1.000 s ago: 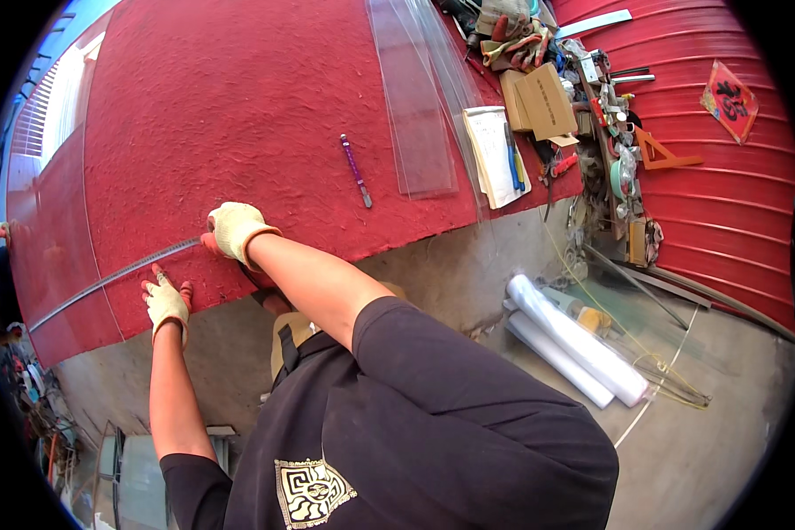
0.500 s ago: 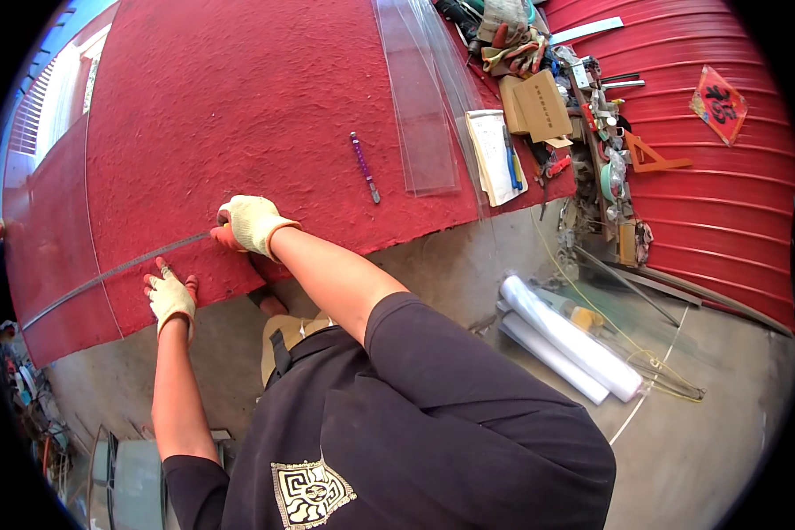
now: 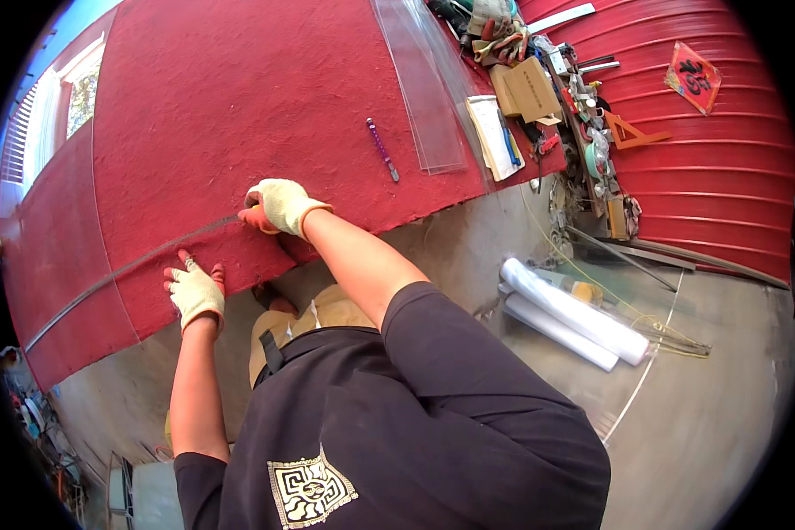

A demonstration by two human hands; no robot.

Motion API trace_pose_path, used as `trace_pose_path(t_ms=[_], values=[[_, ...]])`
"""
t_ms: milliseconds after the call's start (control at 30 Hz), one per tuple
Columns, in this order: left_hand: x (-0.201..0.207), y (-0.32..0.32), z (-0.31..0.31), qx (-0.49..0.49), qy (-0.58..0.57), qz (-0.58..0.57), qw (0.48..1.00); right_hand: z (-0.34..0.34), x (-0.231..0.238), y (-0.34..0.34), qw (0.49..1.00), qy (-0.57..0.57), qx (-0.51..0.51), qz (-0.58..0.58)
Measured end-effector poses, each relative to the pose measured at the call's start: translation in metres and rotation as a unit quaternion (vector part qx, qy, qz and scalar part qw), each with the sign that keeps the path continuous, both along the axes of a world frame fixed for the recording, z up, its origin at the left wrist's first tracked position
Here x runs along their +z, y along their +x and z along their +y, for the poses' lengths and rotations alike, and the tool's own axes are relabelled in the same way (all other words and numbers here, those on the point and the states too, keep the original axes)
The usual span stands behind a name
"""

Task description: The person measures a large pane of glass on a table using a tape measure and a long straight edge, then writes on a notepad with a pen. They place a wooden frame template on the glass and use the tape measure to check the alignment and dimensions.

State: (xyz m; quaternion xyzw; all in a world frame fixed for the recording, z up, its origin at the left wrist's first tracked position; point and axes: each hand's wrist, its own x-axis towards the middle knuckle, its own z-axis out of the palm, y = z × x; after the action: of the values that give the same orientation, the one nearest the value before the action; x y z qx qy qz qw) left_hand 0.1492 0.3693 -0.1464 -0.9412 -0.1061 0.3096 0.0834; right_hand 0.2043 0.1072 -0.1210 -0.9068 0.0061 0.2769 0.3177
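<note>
Head view — thin grey strip [image 3: 141,260] laid over red table cover [image 3: 230,97]
Right hand [image 3: 284,207]: gloved, fingers curled closed on the strip's near end; left hand [image 3: 196,290]: gloved, at 7 to 8 o'clock from the right, fingers spread, gripping nothing visible, resting just beside the strip; strip: running toward 8 o'clock across a clear sheet [image 3: 57,247]; purple pen-shaped tool [image 3: 382,150]: at 2 o'clock from the right hand — notepad [image 3: 488,132] farther out

Black short-sleeved shirt [image 3: 468,424], cream sun emblem [image 3: 312,488], hands [image 3: 197,294] in red-and-cream gloves [image 3: 284,206], tan shorts [image 3: 337,309]
</note>
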Motion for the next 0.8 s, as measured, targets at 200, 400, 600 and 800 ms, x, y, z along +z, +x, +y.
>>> trace_pose_path(t_ms=[200, 400, 600, 800], values=[[0.009, -0.006, 0.024, -0.085, -0.034, -0.017, 0.996, 0.006, -0.013, 0.003, 1.0, -0.002, -0.027, 0.002], [0.003, -0.028, 0.088, -0.176, -0.154, -0.068, 0.97, 0.009, -0.01, 0.001, 0.999, 0.001, -0.033, 0.037], [-0.015, -0.113, 0.147, -0.045, -0.426, -0.179, 0.886, 0.008, -0.005, -0.003, 0.999, -0.022, -0.021, 0.009], [-0.069, -0.251, 0.188, 0.249, -0.465, 0.012, 0.85, 0.003, -0.005, -0.003, 1.0, -0.012, -0.001, 0.0]])
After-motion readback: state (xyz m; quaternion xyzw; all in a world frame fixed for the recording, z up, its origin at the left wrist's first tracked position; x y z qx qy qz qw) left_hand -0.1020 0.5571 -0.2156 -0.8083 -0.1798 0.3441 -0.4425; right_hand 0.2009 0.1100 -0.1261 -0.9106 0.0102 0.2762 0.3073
